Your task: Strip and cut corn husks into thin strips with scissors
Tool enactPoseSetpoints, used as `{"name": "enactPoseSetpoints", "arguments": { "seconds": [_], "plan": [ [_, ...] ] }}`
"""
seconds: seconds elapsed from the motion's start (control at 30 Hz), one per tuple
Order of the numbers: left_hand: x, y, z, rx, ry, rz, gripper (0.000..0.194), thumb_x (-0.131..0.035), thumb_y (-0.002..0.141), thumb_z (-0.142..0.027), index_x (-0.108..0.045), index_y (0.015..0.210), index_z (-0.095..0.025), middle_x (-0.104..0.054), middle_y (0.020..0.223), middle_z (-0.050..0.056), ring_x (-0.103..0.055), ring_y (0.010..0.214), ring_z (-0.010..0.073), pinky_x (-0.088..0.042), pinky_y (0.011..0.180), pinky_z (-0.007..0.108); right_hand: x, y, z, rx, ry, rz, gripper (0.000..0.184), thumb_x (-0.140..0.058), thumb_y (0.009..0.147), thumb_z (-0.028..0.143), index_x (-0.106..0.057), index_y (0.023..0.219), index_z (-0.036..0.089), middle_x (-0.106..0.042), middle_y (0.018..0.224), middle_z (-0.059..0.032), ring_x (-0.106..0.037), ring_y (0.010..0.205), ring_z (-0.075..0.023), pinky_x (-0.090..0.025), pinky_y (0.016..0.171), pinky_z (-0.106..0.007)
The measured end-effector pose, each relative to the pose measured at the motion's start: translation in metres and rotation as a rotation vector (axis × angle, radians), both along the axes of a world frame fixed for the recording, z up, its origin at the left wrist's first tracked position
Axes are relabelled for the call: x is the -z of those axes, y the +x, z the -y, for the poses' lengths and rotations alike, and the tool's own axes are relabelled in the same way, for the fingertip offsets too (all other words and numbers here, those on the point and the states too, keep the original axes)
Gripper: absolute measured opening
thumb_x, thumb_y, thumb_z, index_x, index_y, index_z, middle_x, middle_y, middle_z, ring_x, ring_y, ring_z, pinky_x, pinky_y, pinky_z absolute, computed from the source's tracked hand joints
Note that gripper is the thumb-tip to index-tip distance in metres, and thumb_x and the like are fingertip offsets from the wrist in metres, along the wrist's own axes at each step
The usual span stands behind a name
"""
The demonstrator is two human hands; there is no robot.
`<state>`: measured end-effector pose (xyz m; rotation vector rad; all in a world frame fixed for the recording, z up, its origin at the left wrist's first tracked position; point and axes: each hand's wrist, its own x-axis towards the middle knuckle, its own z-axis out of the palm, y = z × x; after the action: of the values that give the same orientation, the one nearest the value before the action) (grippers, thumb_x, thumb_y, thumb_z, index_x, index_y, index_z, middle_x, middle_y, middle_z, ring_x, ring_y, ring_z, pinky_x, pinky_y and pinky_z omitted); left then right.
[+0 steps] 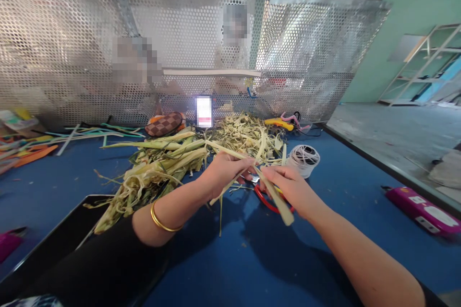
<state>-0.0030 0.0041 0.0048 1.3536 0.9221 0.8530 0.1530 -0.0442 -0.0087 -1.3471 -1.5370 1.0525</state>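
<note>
My left hand (228, 170) pinches pale strips of dried plant leaf, like corn husk, over the middle of the blue table. Close beside it, my right hand (286, 184) grips a flat leaf strip (279, 201) whose wide end points down toward me. The strips cross between my fingertips. Scissors with red handles (264, 197) lie on the table behind and below my right hand, partly hidden. A spool of whitish cord (303, 158) stands just beyond that hand. Left of my hands is a heap of husk leaves (158, 168), and shredded scraps (245, 132) are piled behind.
A lit phone (204, 111) stands at the back beside a checkered pouch (164, 124). A yellow-handled tool (279, 123) lies back right. A magenta device (423, 208) sits at the right edge, a black tray (72, 228) at left. A perforated metal screen (187, 33) closes the back, people behind it.
</note>
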Motion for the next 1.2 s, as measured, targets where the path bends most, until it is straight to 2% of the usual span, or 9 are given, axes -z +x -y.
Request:
{"name": "enactPoseSetpoints", "arguments": {
  "seconds": [0.07, 0.13, 0.27, 0.5, 0.7, 0.87, 1.0, 1.1, 1.2],
  "plan": [
    [0.000, -0.002, -0.001, 0.040, 0.007, -0.037, 0.022, -0.058, 0.078, -0.025, -0.067, 0.063, -0.012, -0.066, 0.062, 0.006, -0.052, 0.048, 0.0104, -0.037, 0.043, 0.021, 0.002, 0.003, -0.004, 0.116, 0.115, 0.027, 0.039, -0.052, 0.079, 0.051, -0.057, 0.059, 0.018, -0.049, 0.051, 0.0017, -0.044, 0.050, -0.0119, -0.034, 0.049, -0.026],
    [0.001, -0.002, 0.000, 0.078, 0.025, -0.068, 0.022, -0.060, 0.076, -0.028, -0.068, 0.063, -0.013, -0.066, 0.064, 0.006, -0.049, 0.048, 0.0095, -0.033, 0.041, 0.021, 0.005, 0.005, -0.008, 0.181, 0.144, -0.052, 0.035, -0.058, 0.076, 0.050, -0.057, 0.062, 0.018, -0.052, 0.057, 0.0016, -0.047, 0.055, -0.0121, -0.037, 0.054, -0.026],
    [0.004, -0.001, 0.003, 0.114, 0.051, -0.102, 0.013, -0.068, 0.068, -0.026, -0.068, 0.062, -0.014, -0.061, 0.054, 0.001, -0.041, 0.045, 0.0075, -0.028, 0.042, 0.020, 0.013, 0.003, -0.011, 0.117, 0.061, -0.297, 0.030, -0.067, 0.070, 0.046, -0.059, 0.065, 0.017, -0.055, 0.060, 0.0023, -0.048, 0.057, -0.0113, -0.040, 0.059, -0.027],
    [0.007, 0.001, 0.006, 0.158, 0.070, -0.145, 0.009, -0.068, 0.065, -0.019, -0.067, 0.056, -0.016, -0.059, 0.048, 0.000, -0.046, 0.045, 0.0089, -0.033, 0.045, 0.021, 0.022, -0.005, -0.012, 0.246, 0.125, -0.321, 0.030, -0.071, 0.066, 0.041, -0.056, 0.054, 0.018, -0.055, 0.051, 0.0016, -0.050, 0.052, -0.0128, -0.042, 0.054, -0.029],
    [0.009, 0.000, 0.002, 0.052, -0.081, -0.071, 0.012, -0.067, 0.069, -0.024, -0.069, 0.065, -0.013, -0.066, 0.062, 0.004, -0.052, 0.050, 0.0097, -0.035, 0.044, 0.020, 0.016, 0.000, -0.014, 0.180, 0.184, -0.178, 0.036, -0.060, 0.074, 0.053, -0.063, 0.070, 0.017, -0.063, 0.065, -0.0022, -0.059, 0.065, -0.0167, -0.048, 0.064, -0.031],
    [0.006, -0.001, 0.002, -0.061, -0.272, 0.085, 0.016, -0.065, 0.076, -0.026, -0.067, 0.069, -0.011, -0.066, 0.065, 0.006, -0.056, 0.054, 0.0097, -0.044, 0.052, 0.021, 0.017, 0.002, -0.011, 0.119, 0.280, 0.159, 0.027, -0.055, 0.081, 0.043, -0.061, 0.071, 0.019, -0.059, 0.059, 0.0002, -0.054, 0.059, -0.0154, -0.042, 0.056, -0.027],
    [0.004, -0.001, 0.010, -0.082, -0.245, 0.076, 0.014, -0.072, 0.069, -0.021, -0.062, 0.064, -0.012, -0.061, 0.057, 0.002, -0.054, 0.050, 0.0081, -0.042, 0.049, 0.019, 0.021, 0.001, -0.010, 0.104, 0.408, 0.325, 0.028, -0.051, 0.085, 0.039, -0.057, 0.065, 0.019, -0.052, 0.053, 0.0018, -0.046, 0.052, -0.0134, -0.036, 0.051, -0.025],
    [0.005, -0.004, 0.021, -0.153, -0.232, 0.104, 0.014, -0.073, 0.067, -0.016, -0.060, 0.063, -0.012, -0.060, 0.054, 0.000, -0.053, 0.047, 0.0076, -0.043, 0.050, 0.020, 0.022, -0.003, -0.006, 0.067, 0.531, 0.399, 0.026, -0.049, 0.086, 0.035, -0.056, 0.067, 0.020, -0.054, 0.057, 0.0012, -0.047, 0.055, -0.0139, -0.036, 0.054, -0.025],
    [0.007, -0.011, 0.036, -0.249, -0.231, 0.177, 0.014, -0.074, 0.067, -0.015, -0.060, 0.064, -0.012, -0.061, 0.053, 0.001, -0.054, 0.046, 0.0082, -0.045, 0.051, 0.021, 0.020, -0.008, -0.001, 0.027, 0.550, 0.420, 0.027, -0.047, 0.088, 0.034, -0.056, 0.068, 0.020, -0.055, 0.057, 0.0013, -0.049, 0.056, -0.0141, -0.038, 0.055, -0.025]
  ]
}}
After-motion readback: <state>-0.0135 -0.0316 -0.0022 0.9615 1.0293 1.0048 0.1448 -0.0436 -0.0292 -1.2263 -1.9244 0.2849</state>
